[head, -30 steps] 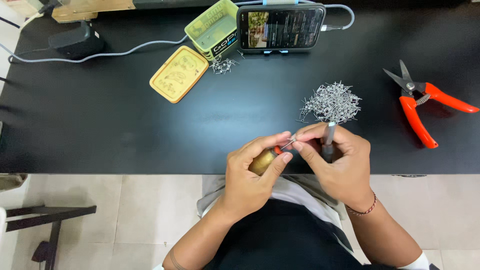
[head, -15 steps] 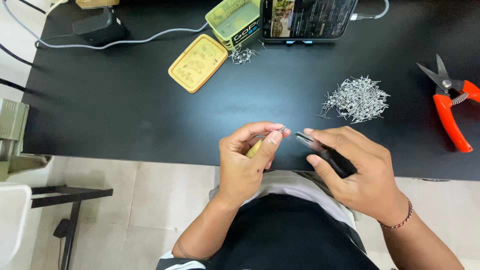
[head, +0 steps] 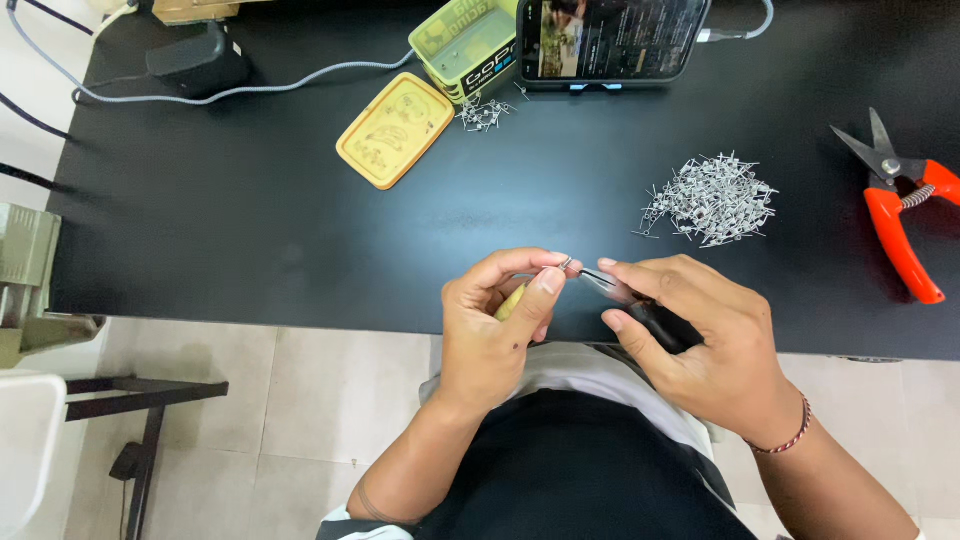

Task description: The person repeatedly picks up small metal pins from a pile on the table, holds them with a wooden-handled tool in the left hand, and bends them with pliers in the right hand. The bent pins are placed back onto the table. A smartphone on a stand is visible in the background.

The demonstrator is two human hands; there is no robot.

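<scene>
**My two hands pinching a tiny wire piece at the table's near edge**

My left hand curls shut, thumb and forefinger pinched on a small metal wire piece (too small to make out its shape). A yellow object shows inside that palm. My right hand is closed around a dark-handled tool; its thin tip points toward nine o'clock and meets the wire piece between my fingertips. Both hands hover over the near edge of the black table.

At one o'clock from my hands lies a pile of wires. At three o'clock, well apart, rest orange cutters. At twelve o'clock stands a phone, with a green tin just beside it and a few loose wires below. The tin's yellow lid lies at eleven o'clock.
</scene>
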